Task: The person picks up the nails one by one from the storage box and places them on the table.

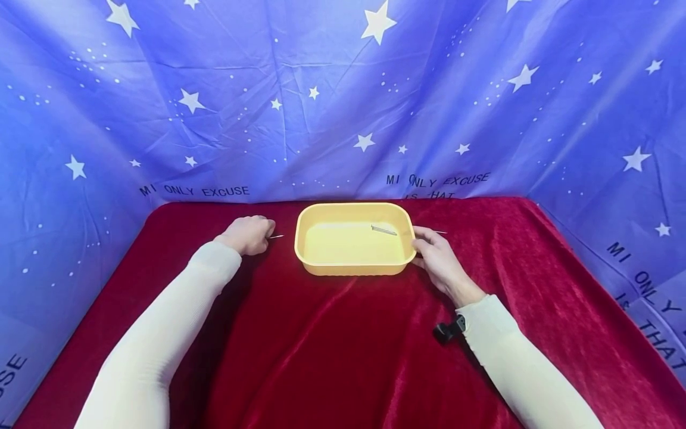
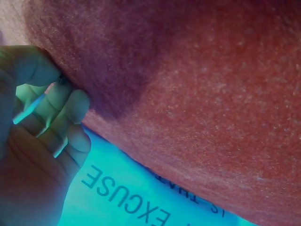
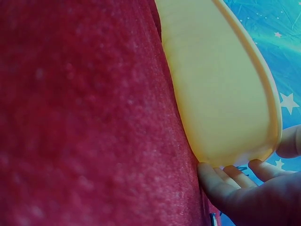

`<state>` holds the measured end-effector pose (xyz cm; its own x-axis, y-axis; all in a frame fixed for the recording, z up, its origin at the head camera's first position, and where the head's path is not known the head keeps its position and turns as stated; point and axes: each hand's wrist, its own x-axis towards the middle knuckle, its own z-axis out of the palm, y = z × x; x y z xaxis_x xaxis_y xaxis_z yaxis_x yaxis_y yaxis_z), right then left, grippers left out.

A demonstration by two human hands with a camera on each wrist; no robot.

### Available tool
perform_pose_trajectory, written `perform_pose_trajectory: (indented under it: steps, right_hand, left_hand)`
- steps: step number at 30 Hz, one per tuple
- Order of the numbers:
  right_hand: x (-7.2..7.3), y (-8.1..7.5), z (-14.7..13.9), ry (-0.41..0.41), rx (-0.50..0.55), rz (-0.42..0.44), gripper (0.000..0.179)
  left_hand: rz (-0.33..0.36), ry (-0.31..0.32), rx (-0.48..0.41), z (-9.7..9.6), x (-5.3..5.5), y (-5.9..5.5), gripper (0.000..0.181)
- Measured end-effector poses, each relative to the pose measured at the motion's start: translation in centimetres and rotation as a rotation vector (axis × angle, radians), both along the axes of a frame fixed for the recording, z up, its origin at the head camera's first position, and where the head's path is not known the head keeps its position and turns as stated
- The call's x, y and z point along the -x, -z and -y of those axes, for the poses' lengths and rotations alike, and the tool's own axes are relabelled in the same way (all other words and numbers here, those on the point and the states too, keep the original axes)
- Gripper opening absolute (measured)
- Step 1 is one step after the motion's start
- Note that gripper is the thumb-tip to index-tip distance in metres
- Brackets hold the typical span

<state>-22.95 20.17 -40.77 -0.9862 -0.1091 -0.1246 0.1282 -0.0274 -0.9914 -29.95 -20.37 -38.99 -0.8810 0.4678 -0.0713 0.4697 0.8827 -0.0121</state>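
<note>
A yellow plastic tray [image 1: 354, 269] with rounded corners sits on the red cloth, with a few long metal nails [image 1: 383, 230] lying together inside at its right. My right hand [image 1: 438, 260] holds the tray's right end, the thumb by the rim and the fingertips [image 3: 217, 181] against the outer wall. To the left of the tray and apart from it, my left hand [image 1: 249, 234] pinches a thin shiny nail [image 1: 276, 236] between thumb and fingers, low over the cloth. In the left wrist view, only a small dark bit shows at the pinch.
Just past my right fingers another thin nail [image 1: 440, 232] lies on the cloth. Red velvet [image 1: 321, 345] covers the table, with soft folds. A blue curtain [image 1: 321, 119] with white stars hangs behind and along both sides. A black wrist camera [image 1: 449, 330] sits under my right cuff.
</note>
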Motion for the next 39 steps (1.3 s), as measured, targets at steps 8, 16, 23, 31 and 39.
perform_pose_trajectory:
  steps: [8, 16, 23, 31, 39]
  right_hand:
    - [0.0, 0.0, 0.0, 0.0, 0.002, -0.005, 0.046]
    - [-0.2, -0.1, 0.2, 0.008, -0.018, 0.014, 0.046]
    - [-0.1, -0.1, 0.1, 0.005, -0.02, 0.005, 0.047]
    - [-0.1, -0.1, 0.1, 0.005, -0.017, 0.005, 0.046]
    - [0.0, 0.0, 0.1, 0.004, -0.014, -0.001, 0.046]
  left_hand:
    - [0.012, -0.007, 0.005, -0.1, -0.1, -0.2, 0.019]
    - [0.012, -0.001, 0.009, 0.1, -0.1, -0.4, 0.015]
    - [-0.015, 0.002, -0.001, 0.2, 0.2, -0.9, 0.013]
    - [-0.028, -0.002, 0.0, -0.1, 0.5, -2.4, 0.012]
    - [-0.037, 0.0, 0.0, -0.4, 0.7, -4.0, 0.011]
